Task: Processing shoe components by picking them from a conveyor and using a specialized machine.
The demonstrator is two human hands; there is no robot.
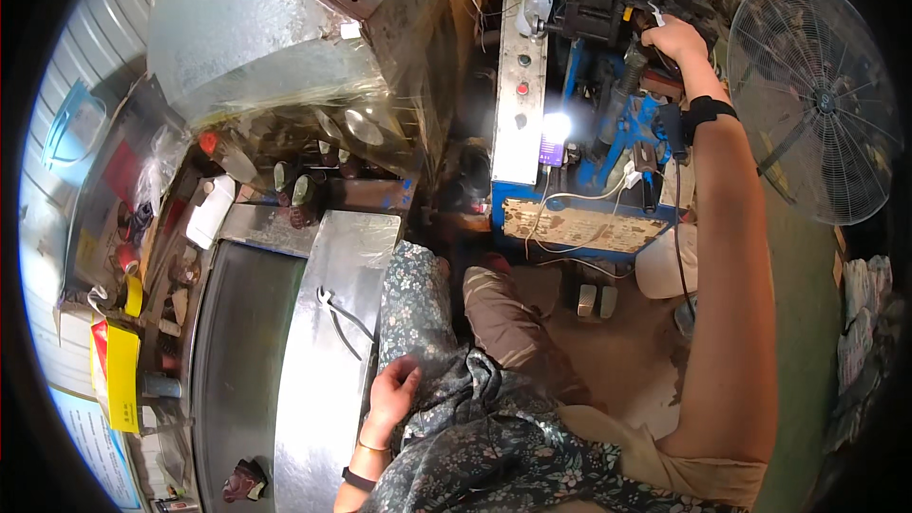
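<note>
My right hand (676, 40) reaches far forward into a dark machine head (608, 5). Its fingers are pinched around a small silvery-white piece (657, 16), whose kind is too small to tell. My left hand (394, 391) rests on the floral apron (456, 418) over my lap, loosely curled, with nothing visible in it. Near it, pliers (344, 318) with dark handles lie on a shiny metal sheet (304, 399). Below my right hand are the machine's blue frame parts (622, 133).
A conveyor-like dark belt (247, 323) runs along my left, beside a cluttered shelf with a yellow box (122, 375). A large caged fan (822, 95) stands right of my right arm. A lit lamp (558, 125), a button panel (518, 85), loose cables (579, 195) and foot pedals (597, 301) are ahead.
</note>
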